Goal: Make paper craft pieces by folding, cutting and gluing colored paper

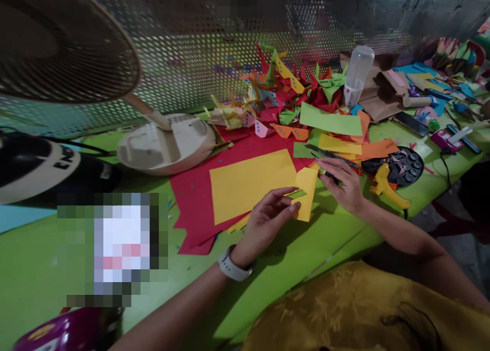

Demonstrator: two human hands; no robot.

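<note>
Left arm (184, 300) slants in from 7 o'clock, left hand (268, 221) pinching thumb-to-fingers toward 2, while the right arm (401, 233) angles in from about 4, elbow kinda bent, right hand (346, 185) curled in a grip aimed at 10.

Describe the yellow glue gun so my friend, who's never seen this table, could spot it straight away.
On the green table, find the person's right hand. Just right of it in the picture is a dark round tray, with the yellow glue gun at its near edge. Unlike the flat yellow sheet, it is chunky and pistol-shaped.
</note>
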